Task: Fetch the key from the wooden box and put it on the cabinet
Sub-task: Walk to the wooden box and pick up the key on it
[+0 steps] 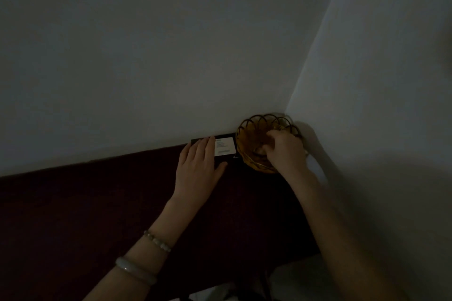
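So you're early on: your right hand (283,151) is down in the basket (254,134) at the cabinet's (97,203) back right corner, fingers curled, but can't tell if that grip has the key. Key isn't visible; if it's anywhere, it's under your fingers inside the basket. Left hand (199,164) lies flat, grip open, on the dark box (226,145) w/ a white label, just beside the basket. Still left: lift key out, set it on the cabinet top. Dim light; basket contents unreadable.
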Demonstrator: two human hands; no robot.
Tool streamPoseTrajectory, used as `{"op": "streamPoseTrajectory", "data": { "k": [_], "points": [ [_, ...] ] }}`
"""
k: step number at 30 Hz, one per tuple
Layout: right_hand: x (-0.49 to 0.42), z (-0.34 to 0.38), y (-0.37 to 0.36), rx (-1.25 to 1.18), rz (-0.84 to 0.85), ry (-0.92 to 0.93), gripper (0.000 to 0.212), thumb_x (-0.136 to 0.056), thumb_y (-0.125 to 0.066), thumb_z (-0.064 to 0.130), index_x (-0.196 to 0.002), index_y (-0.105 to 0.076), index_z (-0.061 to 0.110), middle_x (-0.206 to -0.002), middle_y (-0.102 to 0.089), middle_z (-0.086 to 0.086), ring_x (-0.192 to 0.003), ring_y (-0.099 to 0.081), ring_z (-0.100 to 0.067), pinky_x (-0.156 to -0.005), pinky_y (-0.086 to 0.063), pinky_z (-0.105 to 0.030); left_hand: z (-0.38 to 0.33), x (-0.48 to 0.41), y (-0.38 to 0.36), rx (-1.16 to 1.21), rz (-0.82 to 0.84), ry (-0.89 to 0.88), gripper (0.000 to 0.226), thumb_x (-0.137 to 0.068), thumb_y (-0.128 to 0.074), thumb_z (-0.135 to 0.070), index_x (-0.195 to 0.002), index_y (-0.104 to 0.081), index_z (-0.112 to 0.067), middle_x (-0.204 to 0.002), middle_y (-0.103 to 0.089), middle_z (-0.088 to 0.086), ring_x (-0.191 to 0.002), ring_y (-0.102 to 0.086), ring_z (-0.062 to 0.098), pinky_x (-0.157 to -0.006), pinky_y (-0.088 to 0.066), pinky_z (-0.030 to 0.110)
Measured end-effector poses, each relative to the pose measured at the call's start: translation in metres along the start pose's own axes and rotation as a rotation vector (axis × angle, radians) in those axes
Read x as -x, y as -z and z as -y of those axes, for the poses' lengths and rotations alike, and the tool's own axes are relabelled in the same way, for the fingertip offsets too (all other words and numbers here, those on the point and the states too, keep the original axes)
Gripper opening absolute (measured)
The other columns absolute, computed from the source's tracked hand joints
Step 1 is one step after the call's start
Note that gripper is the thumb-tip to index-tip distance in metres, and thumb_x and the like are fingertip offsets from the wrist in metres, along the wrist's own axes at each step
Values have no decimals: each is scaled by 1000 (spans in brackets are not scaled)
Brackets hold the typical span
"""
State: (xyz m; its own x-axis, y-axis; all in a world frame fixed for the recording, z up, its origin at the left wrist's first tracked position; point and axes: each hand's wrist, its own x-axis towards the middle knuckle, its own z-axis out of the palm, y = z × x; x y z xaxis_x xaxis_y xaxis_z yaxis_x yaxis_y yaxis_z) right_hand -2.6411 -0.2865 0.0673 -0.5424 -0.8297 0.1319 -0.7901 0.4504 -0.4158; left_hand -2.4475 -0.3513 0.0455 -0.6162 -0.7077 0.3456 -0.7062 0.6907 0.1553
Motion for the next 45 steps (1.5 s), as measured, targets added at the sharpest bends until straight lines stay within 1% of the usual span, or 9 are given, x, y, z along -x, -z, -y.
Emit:
{"op": "streamPoseTrajectory", "data": {
  "k": [2,6,14,23,29,35,39,43,45],
  "points": [
    [9,7,4,-11,-57,26,37,-82,-64,13,-116,-56,3,-115,-61,-19,-104,-55,-35,-87,-44,-42,1,2,2,1,-8,0,60,-80,-69,-34,-125,-51,2,-118,-62,20,-108,-59,33,-98,-42,47],
    [31,30,7,-39,-121,130,45,-82,-63,12,-124,-49,3,-124,-55,-19,-114,-48,-34,-95,-41,-43,10,9,12,-3,-33,51,62,-80,-69,-34,-126,-50,2,-119,-62,21,-107,-59,35,-97,-43,48],
    [78,120,-21,-76,19,465,51,-84,-64,16,-129,-44,2,-131,-52,-20,-122,-45,-33,-102,-38,-44,66,75,43,-54,-79,288,61,-85,-62,-36,-129,-45,3,-125,-57,22,-117,-54,33,-103,-38,47],
    [149,235,-83,-94,286,884,54,-85,-63,20,-132,-40,8,-136,-47,-15,-126,-42,-26,-100,-40,-38,126,211,97,-182,-112,722,60,-84,-64,-36,-128,-48,1,-125,-59,20,-116,-55,31,-102,-39,47],
    [215,316,-118,-117,374,1111,56,-81,-67,18,-131,-42,8,-134,-49,-17,-123,-45,-28,-97,-42,-39,159,305,135,-216,-135,989,62,-80,-70,-31,-126,-50,4,-124,-58,23,-114,-56,36,-100,-42,51],
    [287,399,-147,-182,463,1320,55,-85,-62,15,-133,-39,6,-136,-46,-19,-125,-41,-29,-98,-41,-37,200,401,175,-329,-149,1130,62,-85,-61,-39,-129,-46,2,-127,-57,20,-116,-55,33,-102,-38,46],
    [338,453,-164,-245,511,1442,55,-86,-60,14,-135,-37,5,-135,-47,-19,-124,-42,-30,-101,-42,-40,230,460,198,-390,-168,1189,64,-86,-59,-40,-132,-42,0,-130,-55,19,-119,-52,31,-104,-35,46],
    [385,495,-176,-260,514,1570,52,-85,-62,14,-132,-41,4,-131,-50,-21,-123,-43,-32,-104,-39,-41,247,513,225,-457,-158,1284,64,-88,-55,-41,-133,-41,2,-131,-53,21,-124,-47,33,-107,-32,47],
    [407,515,-181,-275,504,1646,52,-81,-66,14,-128,-46,2,-127,-53,-23,-120,-47,-35,-101,-41,-44,254,539,237,-495,-161,1332,64,-87,-56,-40,-133,-42,2,-131,-53,22,-125,-46,35,-108,-31,49]
  ]
}}
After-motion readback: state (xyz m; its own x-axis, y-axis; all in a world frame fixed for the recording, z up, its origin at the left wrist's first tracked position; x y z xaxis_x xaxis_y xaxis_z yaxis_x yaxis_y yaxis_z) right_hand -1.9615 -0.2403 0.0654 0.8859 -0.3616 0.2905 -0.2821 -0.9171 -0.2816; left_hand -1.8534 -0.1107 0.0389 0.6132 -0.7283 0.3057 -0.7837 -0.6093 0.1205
